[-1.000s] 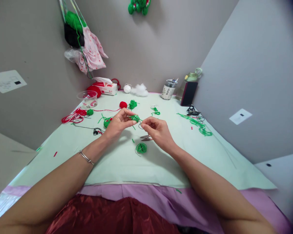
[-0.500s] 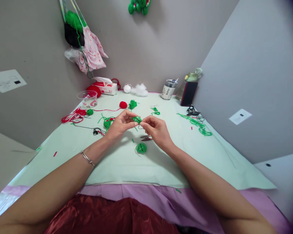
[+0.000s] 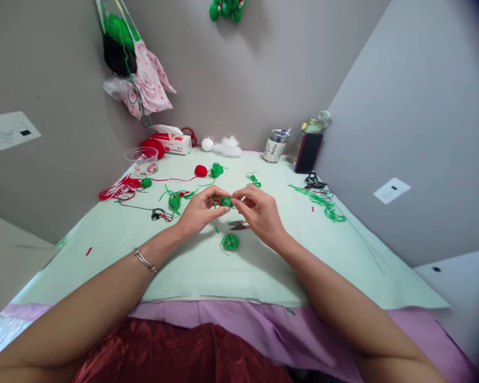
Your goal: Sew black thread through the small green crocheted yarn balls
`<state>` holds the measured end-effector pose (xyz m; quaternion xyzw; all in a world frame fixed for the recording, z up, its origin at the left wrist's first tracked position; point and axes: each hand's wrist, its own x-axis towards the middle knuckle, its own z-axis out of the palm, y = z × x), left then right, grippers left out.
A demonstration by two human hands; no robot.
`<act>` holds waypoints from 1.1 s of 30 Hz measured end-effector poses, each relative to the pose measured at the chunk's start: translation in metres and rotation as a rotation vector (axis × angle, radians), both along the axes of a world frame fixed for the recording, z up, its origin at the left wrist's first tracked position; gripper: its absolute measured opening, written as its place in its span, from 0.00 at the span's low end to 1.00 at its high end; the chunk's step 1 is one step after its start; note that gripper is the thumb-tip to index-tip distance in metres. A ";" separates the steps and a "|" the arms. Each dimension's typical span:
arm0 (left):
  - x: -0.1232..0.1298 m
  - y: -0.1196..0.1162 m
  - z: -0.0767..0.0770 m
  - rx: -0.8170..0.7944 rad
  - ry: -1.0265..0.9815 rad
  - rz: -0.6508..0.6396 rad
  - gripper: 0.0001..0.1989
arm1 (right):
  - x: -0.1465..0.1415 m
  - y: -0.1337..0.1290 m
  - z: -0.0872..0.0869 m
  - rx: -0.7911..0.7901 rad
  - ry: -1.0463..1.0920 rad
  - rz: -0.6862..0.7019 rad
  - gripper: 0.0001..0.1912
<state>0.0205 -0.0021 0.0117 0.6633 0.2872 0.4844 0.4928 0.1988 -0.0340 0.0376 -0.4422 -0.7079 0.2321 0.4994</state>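
Above the middle of the table, my left hand (image 3: 201, 211) is closed on a small green yarn piece (image 3: 225, 201), held between thumb and fingers. My right hand (image 3: 261, 215) pinches at the right edge of the same piece; whether a needle or strand is between those fingertips is too small to tell. Beneath my right hand lie thread snips (image 3: 238, 225), their handle end hidden by the hand. Closer to me on the table is another round green yarn piece (image 3: 230, 242) with a dark strand across it.
Left of my hands lie a green-and-red yarn piece (image 3: 174, 202), a dark thread tangle (image 3: 159, 214) and red yarn (image 3: 120, 190). Behind are a red yarn ball (image 3: 200, 171), tissue box (image 3: 173, 144), white stuffing (image 3: 228, 147), pen holder (image 3: 274, 148) and phone (image 3: 308, 153). Green strands (image 3: 319, 201) lie right.
The green piece has turned in my fingers, and less of it shows. My left fingers now reach over its top, with the thumb lower. My right hand has shifted slightly.
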 end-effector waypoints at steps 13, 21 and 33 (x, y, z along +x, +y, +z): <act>-0.008 0.003 0.005 -0.078 0.157 -0.139 0.14 | 0.059 0.013 0.051 -0.103 0.653 0.146 0.18; -0.012 0.006 0.008 -0.162 -0.003 -0.145 0.17 | 0.038 0.002 0.038 -0.018 0.263 0.163 0.08; -0.010 0.003 0.012 -0.115 -0.001 -0.079 0.17 | 0.027 0.000 0.018 0.401 -0.466 -0.029 0.08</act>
